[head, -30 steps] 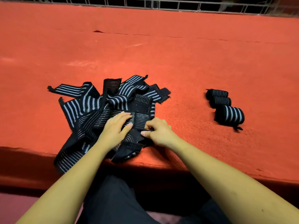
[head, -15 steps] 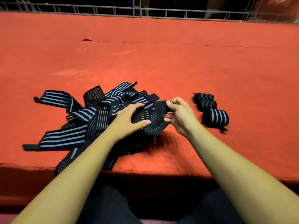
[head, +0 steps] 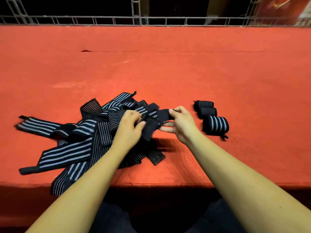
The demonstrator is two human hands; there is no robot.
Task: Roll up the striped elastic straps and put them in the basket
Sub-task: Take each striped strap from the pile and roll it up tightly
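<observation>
One black, grey-striped elastic strap [head: 162,114] is pinched at its end by the right hand [head: 180,122] and gripped by the curled left hand [head: 130,122], above the loose heap [head: 84,140] on the red tabletop [head: 168,73]. Tangled neighbours may be dragged along, or a slack start rolled crooked.

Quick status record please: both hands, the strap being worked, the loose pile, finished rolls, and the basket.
left hand: grips the held strap above the pile; slightly blurred
right hand: pinches the plain dark end of the held strap
loose pile: unrolled striped straps, tangled, left of centre on the red surface
rolled straps: three, side by side, right of the right hand
basket: not visible in this view
</observation>
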